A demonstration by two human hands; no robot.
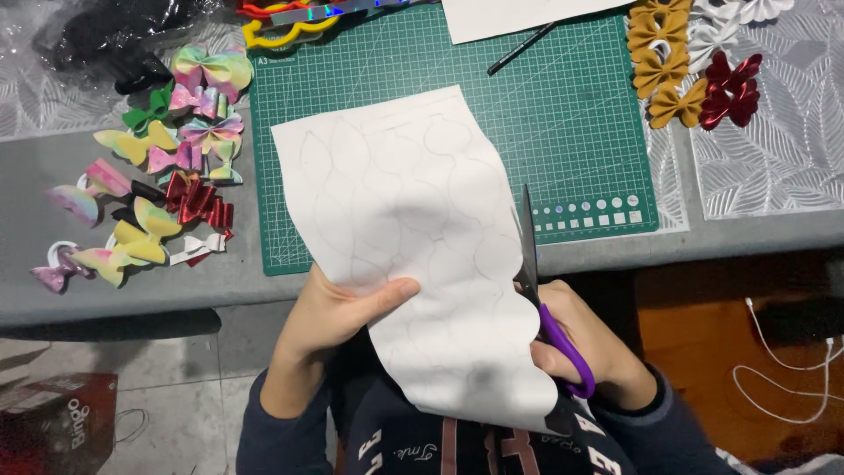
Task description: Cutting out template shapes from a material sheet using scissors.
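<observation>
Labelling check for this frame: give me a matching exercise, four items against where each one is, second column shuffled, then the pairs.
Items:
1. scissors
2. white sheet
3. mustard bows
4. black pen

Places:
A. far right of the cutting mat
B. top of the mat
C. right hand
D. left hand

Pairs: 1-C, 2-D, 3-A, 4-B

Matt white sheet [413,220] with faint pencilled outlines; scissors [538,281] with dull metal blades and glossy purple plastic handles; matt green cutting mat [580,114]; shiny foil-red bows [198,204].
</observation>
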